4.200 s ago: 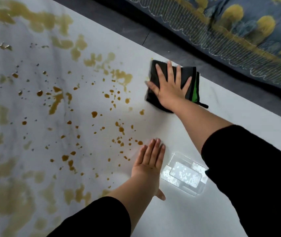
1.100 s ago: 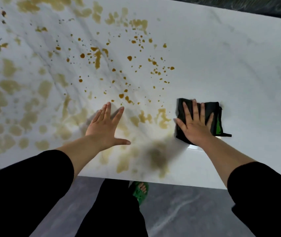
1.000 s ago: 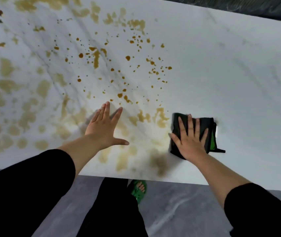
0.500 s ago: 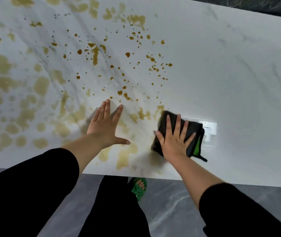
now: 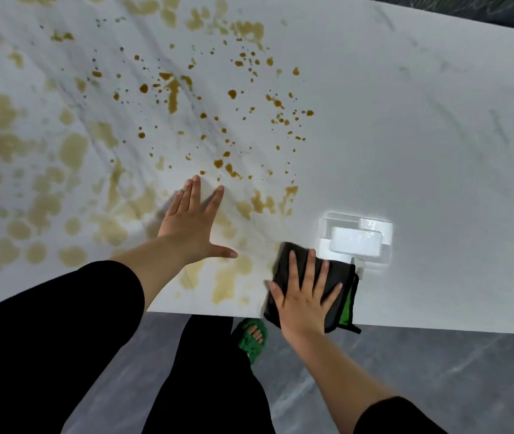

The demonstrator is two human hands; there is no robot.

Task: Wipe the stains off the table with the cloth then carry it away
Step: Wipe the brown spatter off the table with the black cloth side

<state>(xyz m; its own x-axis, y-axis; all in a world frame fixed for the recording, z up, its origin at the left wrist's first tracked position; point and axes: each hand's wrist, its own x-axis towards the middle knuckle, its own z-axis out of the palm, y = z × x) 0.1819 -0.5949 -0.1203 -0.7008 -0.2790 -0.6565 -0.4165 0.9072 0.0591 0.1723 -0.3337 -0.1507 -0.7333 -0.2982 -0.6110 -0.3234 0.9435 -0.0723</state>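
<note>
A folded black cloth (image 5: pixel 338 283) with a green edge lies at the near edge of the white marble table (image 5: pixel 421 136), partly over the rim. My right hand (image 5: pixel 304 296) presses flat on it, fingers spread. My left hand (image 5: pixel 191 222) rests flat and open on the table to the left, holding nothing. Brown stains (image 5: pixel 171 92) and paler smears (image 5: pixel 230 280) cover the left and middle of the tabletop; the right part looks clean.
A bright rectangular reflection of a ceiling light (image 5: pixel 357 238) shows on the table just beyond the cloth. Below the table edge are a grey stone floor (image 5: pixel 405 364), my dark trousers and a foot in a green sandal (image 5: pixel 251 338).
My right hand has dragged the cloth toward me and a little left, down to the table's near edge. The smudge in front of it has thinned. My left hand has stayed put.
</note>
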